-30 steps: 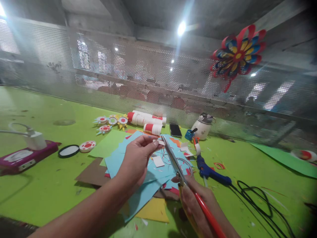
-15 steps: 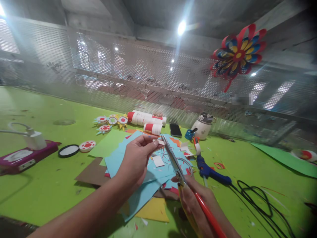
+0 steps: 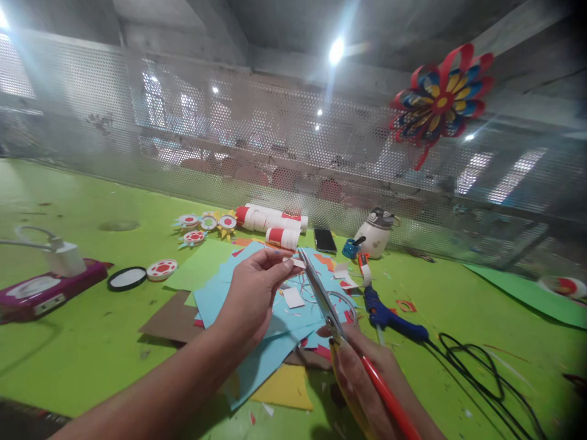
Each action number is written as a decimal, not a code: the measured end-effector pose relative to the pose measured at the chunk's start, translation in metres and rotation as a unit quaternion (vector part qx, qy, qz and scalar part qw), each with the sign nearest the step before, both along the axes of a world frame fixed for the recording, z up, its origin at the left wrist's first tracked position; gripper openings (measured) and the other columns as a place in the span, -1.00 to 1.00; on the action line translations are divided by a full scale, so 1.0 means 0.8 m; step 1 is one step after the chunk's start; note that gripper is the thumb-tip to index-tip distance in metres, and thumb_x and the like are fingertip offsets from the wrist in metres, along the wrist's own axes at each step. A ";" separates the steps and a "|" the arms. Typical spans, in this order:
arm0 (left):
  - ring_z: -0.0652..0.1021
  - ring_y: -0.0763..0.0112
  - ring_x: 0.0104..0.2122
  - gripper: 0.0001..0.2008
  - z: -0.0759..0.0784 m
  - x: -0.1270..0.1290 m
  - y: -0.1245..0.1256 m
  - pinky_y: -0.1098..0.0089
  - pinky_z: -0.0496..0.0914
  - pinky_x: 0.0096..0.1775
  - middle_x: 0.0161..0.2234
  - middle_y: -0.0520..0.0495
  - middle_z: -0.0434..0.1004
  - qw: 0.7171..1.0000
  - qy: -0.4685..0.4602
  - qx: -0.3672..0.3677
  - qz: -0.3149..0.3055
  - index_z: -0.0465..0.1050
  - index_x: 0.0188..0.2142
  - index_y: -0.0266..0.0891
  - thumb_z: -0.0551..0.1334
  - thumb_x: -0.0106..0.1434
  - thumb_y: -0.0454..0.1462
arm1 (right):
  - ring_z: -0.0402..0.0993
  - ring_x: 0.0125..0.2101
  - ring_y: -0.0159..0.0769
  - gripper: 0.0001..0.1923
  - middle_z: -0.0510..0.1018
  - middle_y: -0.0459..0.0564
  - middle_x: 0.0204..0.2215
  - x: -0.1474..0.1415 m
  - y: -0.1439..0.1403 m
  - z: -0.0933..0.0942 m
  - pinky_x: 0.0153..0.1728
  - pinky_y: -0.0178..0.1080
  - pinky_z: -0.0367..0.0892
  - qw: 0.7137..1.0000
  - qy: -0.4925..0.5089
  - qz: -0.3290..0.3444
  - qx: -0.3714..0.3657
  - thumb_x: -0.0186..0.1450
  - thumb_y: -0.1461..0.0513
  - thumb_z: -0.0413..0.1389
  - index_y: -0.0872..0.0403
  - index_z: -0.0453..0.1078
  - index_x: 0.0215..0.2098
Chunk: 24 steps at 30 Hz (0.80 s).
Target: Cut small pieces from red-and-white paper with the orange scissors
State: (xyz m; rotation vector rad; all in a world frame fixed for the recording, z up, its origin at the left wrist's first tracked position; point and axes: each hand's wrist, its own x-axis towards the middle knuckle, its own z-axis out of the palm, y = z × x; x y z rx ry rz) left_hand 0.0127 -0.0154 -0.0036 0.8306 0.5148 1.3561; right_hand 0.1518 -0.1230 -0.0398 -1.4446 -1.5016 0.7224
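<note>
Pinching a white paper piece (image 3: 299,264) between left fingers (image 3: 277,272), just beside the scissors (image 3: 320,291), right fingers (image 3: 353,374) around their handles (image 3: 383,391)

The scissors (image 3: 329,313) have red and yellow handles (image 3: 384,390), the held scrap (image 3: 299,264) is white, sheets (image 3: 266,363) pale blue, table (image 3: 463,305) green.

Left hand (image 3: 252,287) pinches (forearm (image 3: 177,373) slanting forward); right hand (image 3: 356,376) grips.

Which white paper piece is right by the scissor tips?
The small strip pinched in the left hand, beside the tips of the scissors. The white square, by contrast, lies loose on the blue paper.
</note>
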 end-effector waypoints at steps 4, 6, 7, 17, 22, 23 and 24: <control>0.54 0.46 -0.43 -0.91 0.001 0.000 -0.001 0.45 0.41 -0.23 -0.49 -0.06 0.50 1.000 -0.005 -0.001 0.000 0.45 -0.48 -0.36 0.33 -0.04 -0.44 | 0.06 -0.65 -0.44 -0.49 0.23 -0.15 -0.64 -0.003 0.000 -0.001 -0.69 -0.38 -0.01 1.000 0.018 -0.005 0.000 0.27 -0.10 -0.07 0.14 0.39 -0.18; 0.54 0.46 -0.43 -0.91 0.001 0.000 -0.001 0.45 0.41 -0.23 -0.49 -0.05 0.50 1.000 -0.007 -0.001 0.001 0.44 -0.48 -0.36 0.33 -0.04 -0.44 | 0.03 -0.66 -0.46 -0.49 0.22 -0.16 -0.63 -0.003 -0.001 -0.002 -0.70 -0.39 -0.05 1.000 0.026 -0.006 -0.008 0.27 -0.11 -0.07 0.14 0.39 -0.20; 0.54 0.46 -0.43 -0.91 0.001 0.000 -0.001 0.45 0.41 -0.23 -0.49 -0.05 0.50 1.000 -0.007 -0.001 0.000 0.44 -0.48 -0.36 0.33 -0.03 -0.44 | 0.01 -0.67 -0.47 -0.49 0.21 -0.16 -0.63 -0.003 -0.001 -0.002 -0.70 -0.40 -0.08 0.999 0.029 -0.007 -0.011 0.27 -0.11 -0.07 0.14 0.39 -0.21; 0.53 0.47 -0.43 -0.89 0.002 -0.003 0.002 0.40 0.40 -0.18 -0.47 -0.03 0.49 1.000 -0.002 -0.001 0.012 0.44 -0.46 -0.35 0.33 -0.03 -0.42 | 0.14 -0.67 -0.42 -0.49 0.22 -0.16 -0.68 0.000 0.002 0.005 -0.68 -0.38 0.05 0.999 -0.009 -0.030 0.011 0.27 -0.11 -0.07 0.14 0.41 -0.24; 0.53 0.46 -0.41 -0.91 0.007 -0.011 0.008 0.38 0.38 -0.16 -0.46 -0.06 0.50 1.000 -0.002 0.006 0.017 0.46 -0.45 -0.36 0.32 -0.02 -0.43 | 0.15 -0.63 -0.40 -0.48 0.26 -0.14 -0.65 0.002 -0.003 0.008 -0.63 -0.35 0.06 0.999 -0.042 0.014 0.002 0.29 -0.12 -0.12 0.13 0.40 -0.21; 0.53 0.46 -0.42 -0.92 0.008 -0.014 0.011 0.37 0.38 -0.15 -0.46 -0.06 0.49 1.000 0.001 0.007 0.017 0.46 -0.46 -0.36 0.31 -0.02 -0.43 | 0.14 -0.64 -0.41 -0.48 0.24 -0.15 -0.65 0.002 -0.004 0.009 -0.63 -0.36 0.06 0.999 -0.039 0.032 -0.007 0.30 -0.11 -0.13 0.12 0.40 -0.21; 0.53 0.47 -0.43 -0.93 0.010 -0.017 0.013 0.36 0.38 -0.15 -0.47 -0.06 0.49 1.000 0.006 0.009 0.015 0.46 -0.47 -0.36 0.31 -0.02 -0.44 | 0.13 -0.65 -0.41 -0.49 0.22 -0.16 -0.66 0.002 -0.004 0.010 -0.64 -0.36 0.06 0.998 -0.037 0.051 -0.010 0.31 -0.10 -0.13 0.11 0.41 -0.21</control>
